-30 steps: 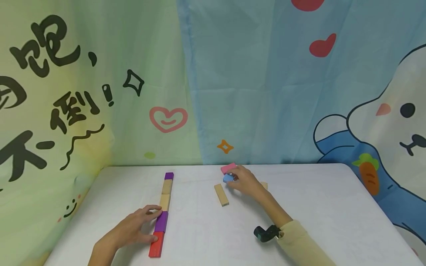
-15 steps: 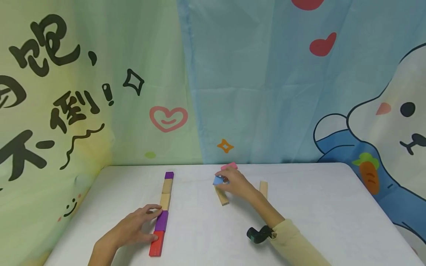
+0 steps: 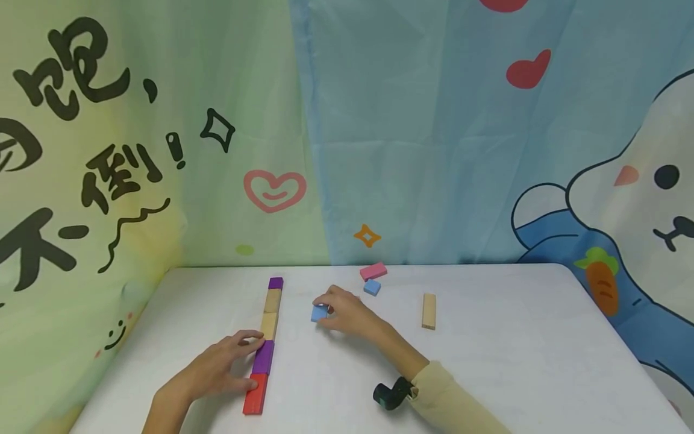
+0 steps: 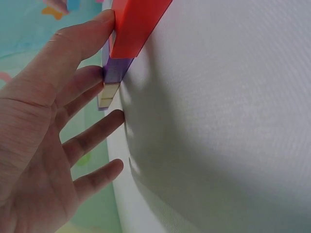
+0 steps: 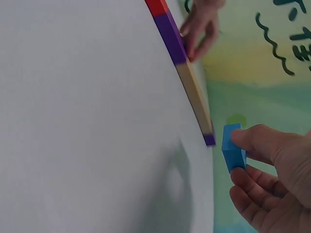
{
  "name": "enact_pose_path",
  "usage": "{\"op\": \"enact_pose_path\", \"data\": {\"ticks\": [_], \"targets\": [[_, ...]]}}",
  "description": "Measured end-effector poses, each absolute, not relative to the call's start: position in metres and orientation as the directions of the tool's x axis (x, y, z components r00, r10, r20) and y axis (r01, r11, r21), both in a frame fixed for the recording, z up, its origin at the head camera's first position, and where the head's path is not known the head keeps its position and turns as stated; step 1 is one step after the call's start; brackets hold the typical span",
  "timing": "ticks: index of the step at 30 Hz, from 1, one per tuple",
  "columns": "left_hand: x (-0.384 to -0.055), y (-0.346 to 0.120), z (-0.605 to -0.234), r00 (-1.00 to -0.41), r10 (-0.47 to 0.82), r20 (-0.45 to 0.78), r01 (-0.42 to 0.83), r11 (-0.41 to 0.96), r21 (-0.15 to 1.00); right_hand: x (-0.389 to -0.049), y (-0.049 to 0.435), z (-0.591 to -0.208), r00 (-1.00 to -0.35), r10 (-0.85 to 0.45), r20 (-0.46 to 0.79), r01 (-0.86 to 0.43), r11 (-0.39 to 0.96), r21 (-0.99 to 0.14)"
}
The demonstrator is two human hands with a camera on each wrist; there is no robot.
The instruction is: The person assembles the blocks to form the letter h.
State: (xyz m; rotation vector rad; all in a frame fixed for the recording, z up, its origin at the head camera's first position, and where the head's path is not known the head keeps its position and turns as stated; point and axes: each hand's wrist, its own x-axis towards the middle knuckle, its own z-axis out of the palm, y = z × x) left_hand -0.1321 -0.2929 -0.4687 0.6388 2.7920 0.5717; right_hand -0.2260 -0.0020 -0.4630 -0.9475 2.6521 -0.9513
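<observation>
A straight row of blocks lies on the left of the table: a red block (image 3: pixel 255 394) nearest, then a purple block (image 3: pixel 262 357), two wooden blocks (image 3: pixel 268 326) and a small purple block (image 3: pixel 276 283) at the far end. My left hand (image 3: pixel 208 372) rests beside the row, thumb touching the red block and index fingertip at the near purple one; its fingers look fairly straight in the left wrist view. My right hand (image 3: pixel 349 311) pinches a blue block (image 5: pixel 233 148) between thumb and fingers, to the right of the row. In the right wrist view, the block appears held above the table.
A pink block (image 3: pixel 373 271) and another blue block (image 3: pixel 372 287) lie near the back edge. A wooden block (image 3: pixel 429 311) lies further right on the white table (image 3: pixel 515 349). A printed curtain (image 3: pixel 390 150) hangs behind the table.
My right hand has moved left with the blue block, uncovering the other blue block and the right-hand wooden block. It now covers the middle wooden block's place. My left hand stays put.
</observation>
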Motion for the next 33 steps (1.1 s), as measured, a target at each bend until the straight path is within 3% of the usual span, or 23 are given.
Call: {"op": "enact_pose_path", "data": {"ticks": [12,33], "targets": [[-0.132,-0.293,-0.469,-0.883,0.45,-0.135,0.353,0.824,0.442,-0.22,-0.062,-0.486,-0.737,-0.675,0.037,-0.555,0.573,-0.603],[-0.132,-0.293,-0.467,-0.879,0.459,-0.131,0.364,0.822,0.437,-0.22,-0.074,-0.491,-0.752,-0.659,0.0,-0.523,0.597,-0.608]]}}
